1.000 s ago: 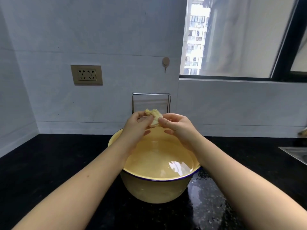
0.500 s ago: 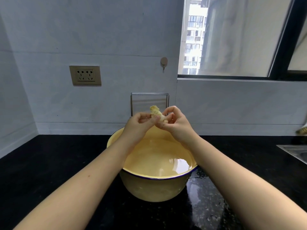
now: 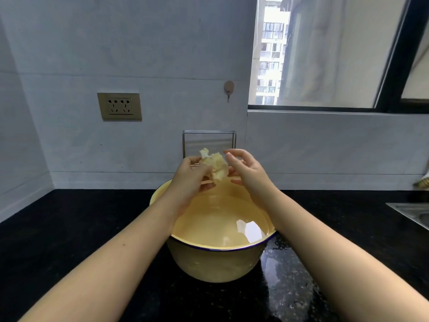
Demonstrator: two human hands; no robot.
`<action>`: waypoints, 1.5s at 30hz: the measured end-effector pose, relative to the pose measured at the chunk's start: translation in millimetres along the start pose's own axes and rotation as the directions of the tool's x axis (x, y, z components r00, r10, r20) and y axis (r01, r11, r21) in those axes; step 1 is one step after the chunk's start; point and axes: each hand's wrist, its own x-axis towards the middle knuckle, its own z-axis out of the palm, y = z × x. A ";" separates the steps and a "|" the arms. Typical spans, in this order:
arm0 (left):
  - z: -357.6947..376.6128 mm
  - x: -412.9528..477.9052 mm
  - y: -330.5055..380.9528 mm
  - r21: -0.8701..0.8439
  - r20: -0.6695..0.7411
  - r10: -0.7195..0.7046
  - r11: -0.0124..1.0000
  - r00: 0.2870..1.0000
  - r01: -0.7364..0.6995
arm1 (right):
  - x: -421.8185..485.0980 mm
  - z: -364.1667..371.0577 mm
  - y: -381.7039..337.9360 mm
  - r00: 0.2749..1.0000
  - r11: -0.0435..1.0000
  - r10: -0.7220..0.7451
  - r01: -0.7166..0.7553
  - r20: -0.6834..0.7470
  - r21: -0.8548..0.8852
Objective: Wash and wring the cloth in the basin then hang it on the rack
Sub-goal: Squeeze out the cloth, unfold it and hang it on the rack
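Black speckled stone counter (image 3: 69, 228), pale grey tiled wall behind, window at upper right of frame.

My left hand (image 3: 189, 180), just above frame centre, is closed around the small pale-yellow crumpled cloth (image 3: 214, 167), which bulges out of the grip toward the right. My right hand (image 3: 249, 171) sits just beside it with fingers spread and curled, touching nothing that I can see. Half a second ago both hands pinched the cloth as a tight twisted roll; the right has now let go and the cloth has sprung into a loose wad. Judgement: the wringing twist is finished, or at least paused, and the cloth is ready to be shaken open.

Directly below the hands, the round cream enamel basin with a dark blue rim (image 3: 220, 248) stands on the counter, holding clear water with a bright reflection at its right side. Wet patches glisten on the counter right of the basin.

Behind the hands, against the wall, stands the thin chrome wire rack (image 3: 209, 132), bare, near the cloth but apart from it. Hanging is not yet done; the cloth needs spreading first.
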 end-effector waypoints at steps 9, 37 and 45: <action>-2.7 -0.3 -3.3 0.117 0.076 0.014 0.993 0.997 -0.023 | -1.6 -0.4 2.3 0.995 0.996 -0.087 0.086 0.040 0.007; -16.8 8.7 5.5 -0.337 -0.418 -0.117 0.941 0.901 -0.034 | -1.9 -2.6 -1.6 0.993 0.953 0.112 -0.116 0.031 0.279; -7.1 -0.8 12.8 -0.471 -0.109 -0.135 0.880 0.985 0.068 | 2.8 -2.1 6.3 0.997 0.998 0.043 -0.040 -0.064 0.048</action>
